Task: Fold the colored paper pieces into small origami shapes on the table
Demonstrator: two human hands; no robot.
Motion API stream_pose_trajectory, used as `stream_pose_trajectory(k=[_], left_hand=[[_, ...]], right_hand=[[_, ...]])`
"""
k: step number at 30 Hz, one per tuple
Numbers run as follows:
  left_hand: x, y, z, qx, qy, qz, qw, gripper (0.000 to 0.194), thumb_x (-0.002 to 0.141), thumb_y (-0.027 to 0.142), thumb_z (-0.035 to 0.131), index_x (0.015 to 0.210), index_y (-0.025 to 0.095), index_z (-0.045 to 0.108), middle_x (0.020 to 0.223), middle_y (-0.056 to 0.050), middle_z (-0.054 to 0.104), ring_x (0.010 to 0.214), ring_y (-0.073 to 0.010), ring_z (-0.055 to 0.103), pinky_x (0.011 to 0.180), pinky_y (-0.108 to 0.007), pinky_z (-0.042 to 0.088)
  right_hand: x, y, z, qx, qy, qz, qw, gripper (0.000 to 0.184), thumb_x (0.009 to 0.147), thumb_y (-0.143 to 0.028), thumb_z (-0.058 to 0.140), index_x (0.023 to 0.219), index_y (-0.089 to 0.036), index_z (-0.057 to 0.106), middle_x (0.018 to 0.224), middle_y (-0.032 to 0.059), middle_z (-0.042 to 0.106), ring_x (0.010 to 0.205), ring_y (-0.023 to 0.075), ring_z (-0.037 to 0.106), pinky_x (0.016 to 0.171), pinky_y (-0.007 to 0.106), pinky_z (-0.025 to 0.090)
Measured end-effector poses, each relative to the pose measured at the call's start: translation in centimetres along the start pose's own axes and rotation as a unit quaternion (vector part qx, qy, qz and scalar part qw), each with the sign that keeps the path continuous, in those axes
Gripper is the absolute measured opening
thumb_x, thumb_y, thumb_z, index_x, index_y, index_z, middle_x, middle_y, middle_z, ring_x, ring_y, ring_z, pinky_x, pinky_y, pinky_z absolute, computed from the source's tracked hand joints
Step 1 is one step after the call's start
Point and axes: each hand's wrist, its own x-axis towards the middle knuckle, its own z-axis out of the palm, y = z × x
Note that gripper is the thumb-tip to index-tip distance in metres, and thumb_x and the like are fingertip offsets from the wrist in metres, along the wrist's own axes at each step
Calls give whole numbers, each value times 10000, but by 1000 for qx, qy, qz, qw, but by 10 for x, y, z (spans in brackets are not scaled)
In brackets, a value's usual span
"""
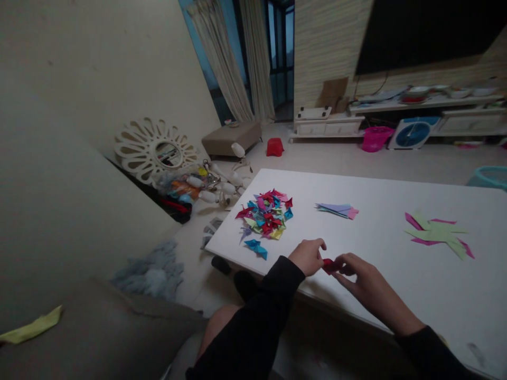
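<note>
While half-curling right hand (359, 270) and left hand (307, 257), is pinching red paper (328, 266) at opposite ends with fingertips closed, near the close edge of white table (380, 240); probably handling light, soft, easily creased, best gripping edges gently. Beyond, is facing coloured paper heap (269, 215).

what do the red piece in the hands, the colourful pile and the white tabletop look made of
Red piece, between the left hand and right hand: probably paper; too small and blurred to judge its finish.
Colourful pile: likely thin paper, mostly matte, judging by the pointed, folded shapes.
White tabletop: looks smooth and even-toned, perhaps painted or laminated board; the core can't be seen.
</note>
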Motion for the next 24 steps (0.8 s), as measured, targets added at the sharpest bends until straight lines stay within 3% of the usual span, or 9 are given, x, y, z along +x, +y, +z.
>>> stream_pose_trajectory(k=[5,8,10,14,18,24], left_hand=[[-5,-6,-14,28,5,-4,1000,331,753,77,617,1064,179,666,785,-32,717,765,-186,654,776,-304,504],[-7,-13,-25,26,7,-4,1000,313,800,194,682,1109,158,658,895,-85,727,850,-217,661,815,-326,512],[-10,-26,-39,30,21,-17,999,329,825,294,699,1117,149,650,995,-114,716,907,-226,659,830,-327,514],[-23,-69,-77,106,92,-116,983,221,858,227,633,1066,153,633,1091,-104,694,990,-212,645,879,-304,498],[-39,-106,-97,190,37,-222,956,291,833,233,648,1105,136,610,1166,-150,660,1097,-266,621,943,-341,476],[-41,-120,-82,202,-70,-264,941,447,709,209,753,1133,157,623,1191,-141,629,1047,-268,652,878,-317,507]], right_hand=[[9,0,14,-36,-30,-27,999,171,917,-257,492,901,-226,660,933,83,686,789,213,650,723,350,503],[13,3,20,-86,-36,-18,996,199,929,-253,460,868,-211,645,886,84,685,740,206,625,691,338,473],[14,6,22,-120,-48,-6,992,204,924,-237,457,882,-205,654,906,87,697,771,210,631,714,333,464],[14,16,27,-203,-96,61,973,237,897,-208,487,945,-206,719,935,90,728,838,231,660,722,326,442],[16,24,33,-229,-116,89,962,235,866,-229,548,985,-219,750,956,92,738,858,238,669,698,314,424],[16,20,32,-202,-152,83,964,224,867,-249,594,1040,-217,734,1028,99,724,893,235,682,719,308,444]])
